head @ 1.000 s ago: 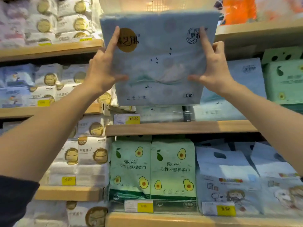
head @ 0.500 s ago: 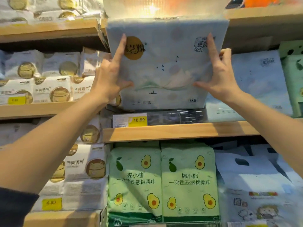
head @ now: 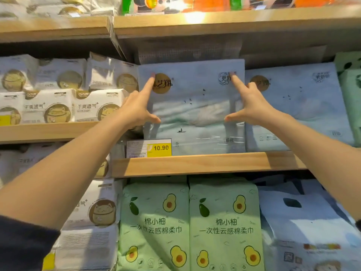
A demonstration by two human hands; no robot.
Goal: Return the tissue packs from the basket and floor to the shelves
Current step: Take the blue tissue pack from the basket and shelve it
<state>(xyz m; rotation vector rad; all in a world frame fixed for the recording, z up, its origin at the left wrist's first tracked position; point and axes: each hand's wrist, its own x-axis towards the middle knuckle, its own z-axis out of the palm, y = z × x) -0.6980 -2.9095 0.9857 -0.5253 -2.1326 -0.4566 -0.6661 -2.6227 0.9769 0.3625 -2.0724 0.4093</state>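
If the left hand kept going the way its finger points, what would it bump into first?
The pale blue tissue pack. The left hand touches it with its pointing finger beside the gold circle, so going on would likely just push the pack deeper onto the wooden shelf.

The yellow price tag (head: 159,148) on the shelf edge is showing "10.90". The pale blue tissue pack (head: 195,106) above it is reading "6包", and the two green avocado packs (head: 154,225) below are reading "棉小柚 一次性云感棉柔巾". To the left, the white packs (head: 48,108) are showing "干爽透气".
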